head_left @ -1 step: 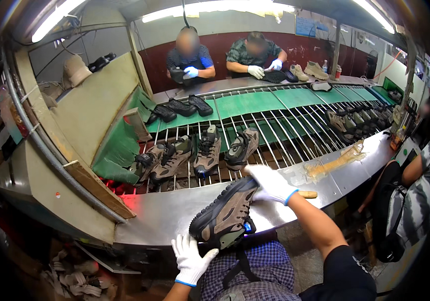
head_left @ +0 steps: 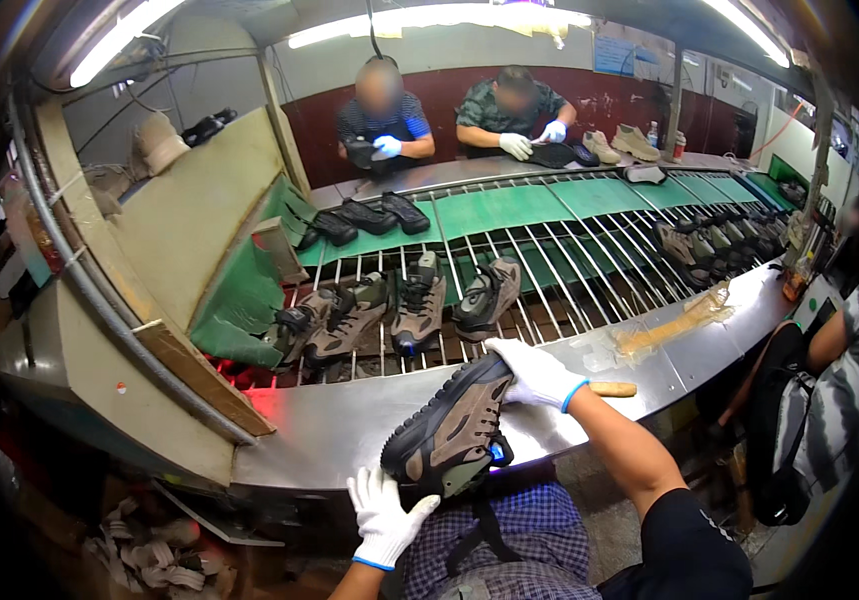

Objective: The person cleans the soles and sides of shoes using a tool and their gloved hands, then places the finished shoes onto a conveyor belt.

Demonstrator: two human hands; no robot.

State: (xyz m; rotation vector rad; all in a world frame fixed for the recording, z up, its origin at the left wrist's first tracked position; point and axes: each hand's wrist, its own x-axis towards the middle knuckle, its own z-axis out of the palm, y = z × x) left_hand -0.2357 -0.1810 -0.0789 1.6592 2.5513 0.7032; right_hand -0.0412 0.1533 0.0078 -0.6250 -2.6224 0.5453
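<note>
A brown-and-black lace-up shoe (head_left: 456, 425) is tilted on its side over the near edge of the metal counter. Its black treaded sole turns up toward the far left. My right hand (head_left: 537, 373), in a white glove, is closed round the toe end. At the heel end, my left hand (head_left: 385, 513), also gloved in white, has its fingers spread and its thumb next to the shoe's collar. Whether the thumb presses on the shoe, I cannot tell. A short tan stick-like handle (head_left: 613, 389) lies on the counter beside my right wrist.
Past the metal counter (head_left: 319, 425) runs a roller rack (head_left: 571, 282) carrying several similar shoes (head_left: 416, 305). Black shoes (head_left: 367, 216) rest on a green belt (head_left: 489, 207) beyond. Two gloved co-workers (head_left: 524, 115) handle footwear across from me. Another person (head_left: 824, 400) is at the right.
My right hand, smeared by motion before, now shows sharply around the shoe's toe, slightly lower. The shoe and my left hand have hardly moved.
</note>
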